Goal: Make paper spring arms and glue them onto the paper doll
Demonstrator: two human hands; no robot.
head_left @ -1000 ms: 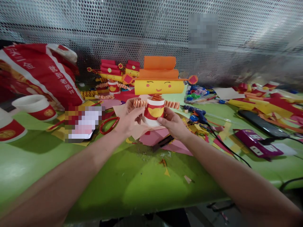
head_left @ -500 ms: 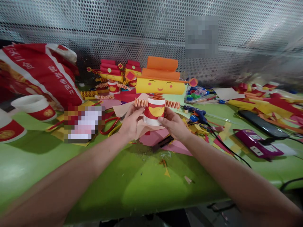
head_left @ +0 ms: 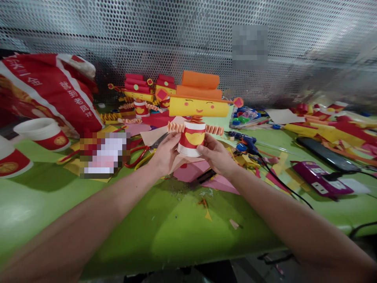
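A paper-cup figure (head_left: 193, 138) is held upright between my two hands. Its red and white cup bears a yellow shape, with pleated peach paper strips out to both sides. On top is a yellow paper roll (head_left: 199, 107) with a smiling face, under orange rolls (head_left: 200, 80); red and orange diamond tags hang at its ends. My left hand (head_left: 165, 154) grips the cup's left side, fingers partly hidden behind it. My right hand (head_left: 217, 154) grips the right side, thumb on the front. Pink paper (head_left: 193, 171) lies below the cup.
Two similar figures (head_left: 138, 94) stand behind, left of centre. A red bag (head_left: 50, 90) and white-red cups (head_left: 44, 135) are at the left. Red-handled scissors (head_left: 138, 156) lie near my left hand. Rightward are a blue glue gun (head_left: 247, 142), a purple power strip (head_left: 322, 179) and a black phone (head_left: 326, 154).
The figure's head and orange rolls have shifted slightly left, and the cup's base has tilted a little leftward. Both hands keep their hold on the cup.
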